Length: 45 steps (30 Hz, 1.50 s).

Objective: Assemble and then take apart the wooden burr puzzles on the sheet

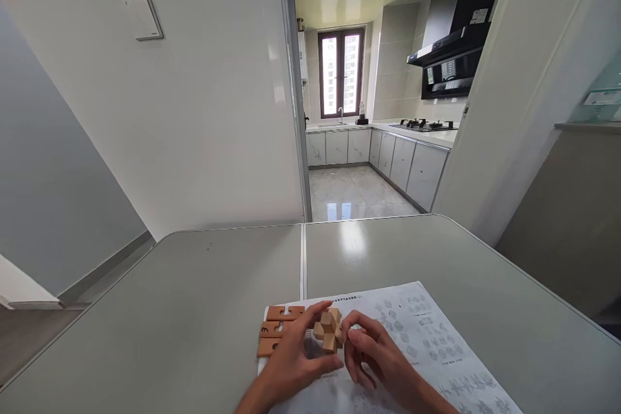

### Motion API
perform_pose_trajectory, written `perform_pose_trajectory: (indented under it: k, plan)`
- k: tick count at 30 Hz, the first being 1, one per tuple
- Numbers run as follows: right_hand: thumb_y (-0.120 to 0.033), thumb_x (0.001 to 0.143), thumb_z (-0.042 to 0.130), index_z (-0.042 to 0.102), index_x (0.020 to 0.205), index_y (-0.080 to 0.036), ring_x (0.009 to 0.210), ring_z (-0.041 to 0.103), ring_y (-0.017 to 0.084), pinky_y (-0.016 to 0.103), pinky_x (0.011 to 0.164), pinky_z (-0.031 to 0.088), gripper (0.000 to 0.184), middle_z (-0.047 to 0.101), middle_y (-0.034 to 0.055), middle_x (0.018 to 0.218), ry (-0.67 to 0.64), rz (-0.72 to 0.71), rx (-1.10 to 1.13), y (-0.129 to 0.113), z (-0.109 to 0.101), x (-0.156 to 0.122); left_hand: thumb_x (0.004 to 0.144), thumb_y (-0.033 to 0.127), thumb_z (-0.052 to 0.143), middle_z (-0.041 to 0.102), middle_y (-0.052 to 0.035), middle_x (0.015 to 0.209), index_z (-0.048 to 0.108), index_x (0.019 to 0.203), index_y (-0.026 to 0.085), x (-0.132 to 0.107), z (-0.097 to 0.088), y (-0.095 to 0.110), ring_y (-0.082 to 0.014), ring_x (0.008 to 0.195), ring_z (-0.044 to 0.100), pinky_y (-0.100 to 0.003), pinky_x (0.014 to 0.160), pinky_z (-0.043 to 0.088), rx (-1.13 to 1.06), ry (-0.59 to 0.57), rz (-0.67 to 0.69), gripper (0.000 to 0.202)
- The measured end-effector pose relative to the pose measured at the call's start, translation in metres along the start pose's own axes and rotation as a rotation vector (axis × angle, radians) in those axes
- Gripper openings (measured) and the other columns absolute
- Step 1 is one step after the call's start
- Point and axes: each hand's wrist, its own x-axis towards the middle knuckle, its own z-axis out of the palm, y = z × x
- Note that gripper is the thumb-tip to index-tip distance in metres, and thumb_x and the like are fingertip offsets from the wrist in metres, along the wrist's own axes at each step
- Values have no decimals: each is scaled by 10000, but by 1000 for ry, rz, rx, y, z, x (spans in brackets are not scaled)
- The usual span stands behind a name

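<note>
A small light-wood burr puzzle (pixel 328 331) with blocky interlocking arms is between my two hands above a printed sheet. My left hand (pixel 295 356) curves around its left side, index finger along the top and thumb below. On the other side, my right hand (pixel 371 349) has its fingers curled, with thumb and index finger pinched at the puzzle's right edge. Whatever part of the puzzle lies between those fingertips is hidden. Just left of my left hand are several reddish-brown notched wooden pieces (pixel 285 313), lying in a stack of rows and partly covered by the hand.
The printed sheet (pixel 436 330) with line drawings of puzzle shapes lies under my hands on a grey-green table (pixel 194 310). A metal-edged seam (pixel 303 259) runs across the tabletop. Beyond the table a doorway opens to a kitchen with cabinets (pixel 402 162), a gas hob and a range hood.
</note>
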Motion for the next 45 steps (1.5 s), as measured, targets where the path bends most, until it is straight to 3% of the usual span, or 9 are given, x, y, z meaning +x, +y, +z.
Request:
perform_pose_trajectory:
  k: [3,9,15,21,24,29,35,40,45]
  plan:
    - [-618,952,605,527,938,-216,358,369,59,187,409,283,410,573,-68,512,12,-12,-10,-2,2,0,736,429,850,661,-97,1360,615,1355,270,5,7,-10,-325,1227,616,-429,1075,481,-90,34,13,680]
    - [-661,905,655,528,1215,-230,405,397,61,201,419,280,546,556,-67,666,99,-44,-71,-7,6,1,704,515,868,652,-130,1338,572,1367,242,6,11,-26,-328,1223,615,-424,1041,491,-257,86,12,775]
    - [-682,916,620,537,1054,-228,395,329,49,196,410,262,482,461,-103,609,175,-96,-143,0,4,4,666,591,879,671,-104,1266,586,1322,243,8,11,-29,-316,1176,624,-402,989,507,-312,57,38,799]
    - [-672,949,576,504,945,-235,405,315,61,200,418,269,443,432,-113,562,183,-89,-207,2,4,3,734,422,875,638,-106,1357,565,1263,263,3,13,-14,-285,1212,622,-389,1032,506,-216,102,34,633]
    - [-666,956,573,534,980,-224,406,323,65,216,444,269,444,434,-116,551,194,-94,-237,0,5,3,720,363,882,662,-103,1322,580,1238,263,1,16,-9,-289,1209,630,-398,1033,514,-120,130,22,608]
    - [-674,942,589,496,856,-225,426,352,74,227,466,276,466,445,-104,521,189,-73,-255,-2,5,3,704,308,877,711,-84,1210,615,1185,250,2,18,-10,-280,1148,659,-400,1019,525,-65,148,31,551]
    - [-616,961,605,469,844,-229,507,432,83,229,512,335,427,526,-63,643,172,-87,-276,-3,4,-1,725,353,843,719,-75,1139,649,1154,230,3,15,-15,-263,1043,682,-382,959,544,-3,135,24,487]
    - [-582,989,569,499,858,-228,550,476,114,254,550,393,384,548,-41,656,196,-119,-402,-3,4,-3,704,385,857,710,-93,1174,650,1186,219,2,15,-18,-282,1108,657,-357,956,528,-25,146,11,550]
    - [-437,997,592,572,902,-231,655,534,153,288,653,466,228,593,-4,750,211,-270,-635,0,3,-6,811,528,729,703,-78,1028,677,1081,182,5,11,-19,-250,962,652,-319,837,525,-121,67,30,442]
